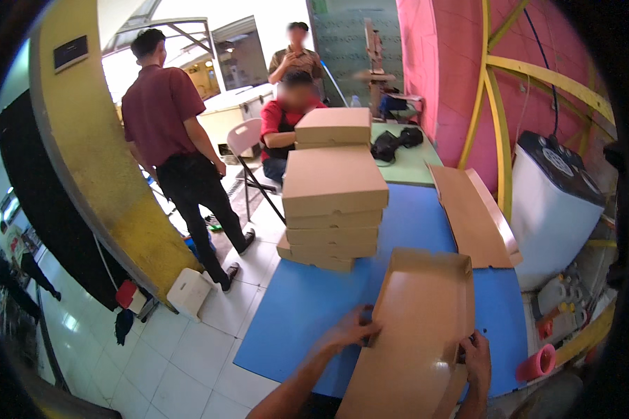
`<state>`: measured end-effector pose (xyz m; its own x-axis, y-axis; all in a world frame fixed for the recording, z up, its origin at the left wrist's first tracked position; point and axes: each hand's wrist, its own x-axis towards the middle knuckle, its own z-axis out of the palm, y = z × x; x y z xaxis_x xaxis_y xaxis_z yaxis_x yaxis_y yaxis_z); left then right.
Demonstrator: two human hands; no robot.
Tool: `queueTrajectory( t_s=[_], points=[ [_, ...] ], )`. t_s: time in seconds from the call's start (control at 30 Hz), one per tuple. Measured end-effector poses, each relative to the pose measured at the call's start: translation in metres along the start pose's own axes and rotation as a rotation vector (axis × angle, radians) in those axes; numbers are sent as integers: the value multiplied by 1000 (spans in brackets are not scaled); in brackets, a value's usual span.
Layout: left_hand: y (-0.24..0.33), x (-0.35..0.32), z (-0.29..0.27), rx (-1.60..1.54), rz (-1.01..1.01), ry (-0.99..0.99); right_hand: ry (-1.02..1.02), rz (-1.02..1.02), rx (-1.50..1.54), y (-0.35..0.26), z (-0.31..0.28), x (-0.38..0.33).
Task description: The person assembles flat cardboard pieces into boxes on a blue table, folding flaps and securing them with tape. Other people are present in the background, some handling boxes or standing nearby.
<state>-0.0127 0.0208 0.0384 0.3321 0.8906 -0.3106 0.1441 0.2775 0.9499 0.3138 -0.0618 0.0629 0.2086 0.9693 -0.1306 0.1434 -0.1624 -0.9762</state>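
I grip a half-folded brown cardboard box (419, 328) on the blue table (307, 307) at six o'clock, my left hand (353, 329) clasping its left wall and my right hand (476, 357) pinching its right edge. At twelve o'clock from it stands a stack of closed boxes (334, 195), and at two o'clock lie flat cardboard sheets (475, 216). Beyond the stack a seated person in red (283, 122) leans over a green table (409, 164).
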Motion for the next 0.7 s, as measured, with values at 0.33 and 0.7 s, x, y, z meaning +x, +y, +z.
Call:
queueTrajectory(
  t_s=[0.33,0.7],
  points=[
    [17,49,-153,501,352,960,244,-399,-388,-35,15,36],
    [-31,79,-233,513,592,1014,-328,-496,-587,-64,202,193]
  ],
)
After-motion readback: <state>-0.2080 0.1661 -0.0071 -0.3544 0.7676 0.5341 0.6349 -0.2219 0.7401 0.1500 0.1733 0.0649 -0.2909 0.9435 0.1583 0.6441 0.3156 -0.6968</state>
